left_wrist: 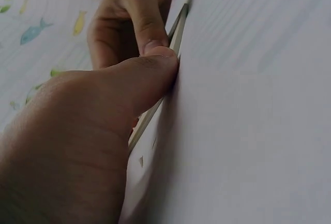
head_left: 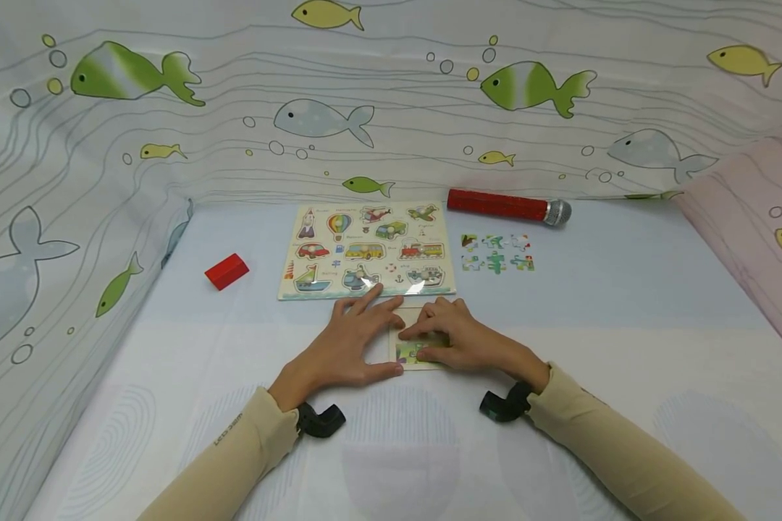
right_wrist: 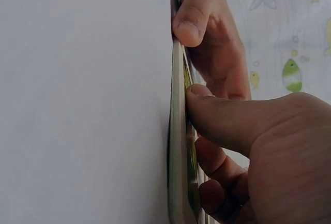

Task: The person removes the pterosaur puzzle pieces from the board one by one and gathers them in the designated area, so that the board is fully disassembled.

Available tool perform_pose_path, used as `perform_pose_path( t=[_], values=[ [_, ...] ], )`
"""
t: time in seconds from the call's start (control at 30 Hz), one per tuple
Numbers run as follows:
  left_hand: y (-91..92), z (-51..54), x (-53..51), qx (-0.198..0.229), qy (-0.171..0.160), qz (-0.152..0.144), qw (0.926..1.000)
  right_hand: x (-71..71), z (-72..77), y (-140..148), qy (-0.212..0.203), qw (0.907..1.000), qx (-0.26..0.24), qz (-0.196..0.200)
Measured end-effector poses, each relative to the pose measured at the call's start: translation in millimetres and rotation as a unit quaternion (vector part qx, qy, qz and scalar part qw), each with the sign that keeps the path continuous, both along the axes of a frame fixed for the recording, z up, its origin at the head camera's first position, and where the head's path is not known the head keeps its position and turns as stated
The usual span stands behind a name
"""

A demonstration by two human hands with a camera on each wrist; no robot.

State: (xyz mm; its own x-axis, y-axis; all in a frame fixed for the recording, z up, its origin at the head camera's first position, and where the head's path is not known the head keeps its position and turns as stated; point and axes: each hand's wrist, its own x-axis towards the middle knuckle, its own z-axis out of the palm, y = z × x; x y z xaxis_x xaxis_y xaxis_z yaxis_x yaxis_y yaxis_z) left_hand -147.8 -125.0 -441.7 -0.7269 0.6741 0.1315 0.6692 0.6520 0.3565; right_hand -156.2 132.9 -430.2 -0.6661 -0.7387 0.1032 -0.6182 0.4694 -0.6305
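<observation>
In the head view, a small puzzle board (head_left: pixel 399 362) lies flat with a green picture area partly covered by the hands. My left hand (head_left: pixel 348 347) is spread at its left side, thumb on the lower left corner and index fingertip by the upper left edge. Over the board, my right hand (head_left: pixel 465 336) touches the picture with thumb and bent fingers; whether a piece is under them is hidden. The left wrist view has my left thumb (left_wrist: pixel 139 79) pressed on the board's edge. In the right wrist view, my right thumb (right_wrist: pixel 222 118) rests on the board (right_wrist: pixel 178 157).
A large vehicle puzzle (head_left: pixel 332 250) lies just behind the hands. Several loose jigsaw pieces (head_left: pixel 496 262) are at its right, below a red microphone (head_left: pixel 498 205). A red block (head_left: pixel 226 271) lies at the left. Fish-patterned cloth (head_left: pixel 397 87) stands around the table (head_left: pixel 625 275).
</observation>
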Motion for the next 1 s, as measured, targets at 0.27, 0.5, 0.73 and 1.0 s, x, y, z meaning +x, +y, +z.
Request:
perform_pose_path(
  t=[0.27, 0.5, 0.73, 1.0],
  values=[
    [0.7, -1.7, -1.1, 0.003, 0.001, -0.002, 1.0000, 4.4, 2.8, -2.3, -0.025, 0.9995, -0.012, -0.017],
    [0.0, -2.5, -0.8, 0.006, 0.003, -0.002, 1.0000, 5.9, 2.7, -3.7, -0.038, 0.9988, -0.014, -0.029],
    [0.5, -2.7, -1.0, 0.005, 0.002, 0.000, 1.0000, 6.9, 4.0, -4.3, -0.050, 0.9978, -0.024, -0.035],
    [1.1, -2.0, -0.4, 0.001, -0.002, 0.000, 1.0000, 8.1, 8.1, -3.5, -0.038, 0.9989, -0.018, -0.022]
  ],
)
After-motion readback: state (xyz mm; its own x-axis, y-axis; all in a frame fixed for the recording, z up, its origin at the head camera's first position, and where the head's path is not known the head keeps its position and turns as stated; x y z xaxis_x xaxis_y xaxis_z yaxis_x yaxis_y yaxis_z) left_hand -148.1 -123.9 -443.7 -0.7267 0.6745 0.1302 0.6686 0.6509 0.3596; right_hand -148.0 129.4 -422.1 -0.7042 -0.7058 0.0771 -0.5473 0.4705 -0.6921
